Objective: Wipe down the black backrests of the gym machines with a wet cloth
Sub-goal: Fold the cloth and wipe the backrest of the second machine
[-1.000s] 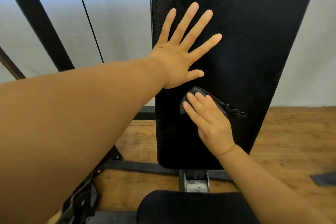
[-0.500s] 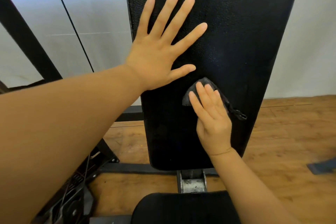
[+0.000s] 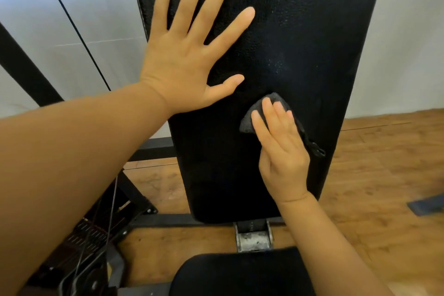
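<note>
A tall black padded backrest [image 3: 300,31] fills the middle of the head view, its pebbled surface faintly shiny. My left hand [image 3: 189,55] lies flat on its upper left part, fingers spread, holding nothing. My right hand [image 3: 281,149] presses a small dark grey cloth [image 3: 249,120] against the backrest's lower middle, fingers straight over it. A black tag of the cloth [image 3: 314,149] sticks out to the right of my hand. Most of the cloth is hidden under my palm.
The black seat pad [image 3: 240,276] sits below the backrest, with a metal bracket [image 3: 253,238] between them. The machine's black frame bars [image 3: 26,67], a cable [image 3: 72,22] and a weight stack stand at left. Wooden floor [image 3: 374,175] lies around, white wall behind.
My right hand has slid the cloth slightly up the backrest, closer to my left thumb. My left hand stays flat on the pad while the view shifts.
</note>
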A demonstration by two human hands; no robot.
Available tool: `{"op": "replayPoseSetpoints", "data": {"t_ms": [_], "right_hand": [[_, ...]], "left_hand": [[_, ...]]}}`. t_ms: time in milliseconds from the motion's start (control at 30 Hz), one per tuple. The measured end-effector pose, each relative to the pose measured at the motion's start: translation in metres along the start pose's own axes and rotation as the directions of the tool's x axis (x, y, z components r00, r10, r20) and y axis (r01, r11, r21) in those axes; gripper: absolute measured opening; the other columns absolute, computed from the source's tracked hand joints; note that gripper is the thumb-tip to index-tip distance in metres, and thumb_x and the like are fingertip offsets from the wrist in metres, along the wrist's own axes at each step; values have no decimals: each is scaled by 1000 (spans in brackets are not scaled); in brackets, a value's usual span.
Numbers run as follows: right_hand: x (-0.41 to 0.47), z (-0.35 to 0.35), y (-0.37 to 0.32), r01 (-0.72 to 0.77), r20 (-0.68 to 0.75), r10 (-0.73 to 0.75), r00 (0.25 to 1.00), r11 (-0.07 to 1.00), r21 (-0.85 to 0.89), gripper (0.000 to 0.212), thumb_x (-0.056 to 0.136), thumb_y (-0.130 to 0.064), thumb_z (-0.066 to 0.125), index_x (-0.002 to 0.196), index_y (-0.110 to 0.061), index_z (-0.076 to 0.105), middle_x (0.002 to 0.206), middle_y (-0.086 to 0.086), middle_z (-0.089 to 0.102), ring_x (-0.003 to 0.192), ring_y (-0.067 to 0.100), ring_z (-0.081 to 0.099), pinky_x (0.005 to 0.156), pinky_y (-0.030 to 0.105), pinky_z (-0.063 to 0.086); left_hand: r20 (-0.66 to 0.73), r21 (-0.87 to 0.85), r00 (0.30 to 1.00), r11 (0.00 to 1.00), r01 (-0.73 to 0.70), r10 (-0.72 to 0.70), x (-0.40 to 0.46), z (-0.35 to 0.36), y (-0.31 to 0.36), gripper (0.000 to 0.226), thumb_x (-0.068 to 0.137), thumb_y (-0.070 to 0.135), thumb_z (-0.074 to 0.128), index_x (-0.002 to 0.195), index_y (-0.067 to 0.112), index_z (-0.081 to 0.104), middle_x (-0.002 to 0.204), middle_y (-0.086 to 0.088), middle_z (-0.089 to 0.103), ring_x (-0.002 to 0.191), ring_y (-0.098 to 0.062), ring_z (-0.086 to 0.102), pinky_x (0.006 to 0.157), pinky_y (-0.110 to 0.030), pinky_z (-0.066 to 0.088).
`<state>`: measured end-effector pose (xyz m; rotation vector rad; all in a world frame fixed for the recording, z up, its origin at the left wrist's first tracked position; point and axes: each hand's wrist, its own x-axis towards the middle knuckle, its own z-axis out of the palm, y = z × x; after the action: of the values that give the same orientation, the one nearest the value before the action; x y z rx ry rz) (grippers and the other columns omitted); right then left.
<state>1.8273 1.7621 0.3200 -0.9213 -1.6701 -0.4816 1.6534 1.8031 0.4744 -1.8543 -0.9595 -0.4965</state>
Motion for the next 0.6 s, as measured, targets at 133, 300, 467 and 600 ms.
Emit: {"op": "replayPoseSetpoints", "data": {"t_ms": [133,300,467,600], "right_hand": [[-12,2,-4,-38,0,38,999,999,-23,33,97,6,38,127,-1,48,134,12,46,130,25,40,114,39,27],[-45,-8,5,-31,96,35,995,998,-46,39,98,2,33,136,-9,35,142,1,34,139,18,28,115,38,25],[-32,-9,12,-19,80,23,997,999,-49,35,99,1,33,132,-7,41,142,3,35,138,18,29,115,36,25],[-5,-11,17,-79,-25,77,997,996,-50,33,97,5,36,126,1,51,134,15,44,130,26,39,113,42,30]], "left_hand": [[-5,7,1000,1000,0,0,-1,1,0,71,92,62,34,149,21,25,150,-26,26,136,-49,24,107,-65,14],[-23,0,1000,1000,0,0,-2,1,1,71,91,61,37,149,21,25,150,-26,27,136,-49,24,107,-65,15],[-25,1,1000,1000,-5,5,-2,4,0,71,92,60,35,150,20,23,150,-26,25,137,-48,23,107,-65,14],[2,-5,1000,1000,-4,4,-3,5,-1,71,93,61,32,151,22,19,152,-24,21,138,-46,20,108,-65,13]]}}
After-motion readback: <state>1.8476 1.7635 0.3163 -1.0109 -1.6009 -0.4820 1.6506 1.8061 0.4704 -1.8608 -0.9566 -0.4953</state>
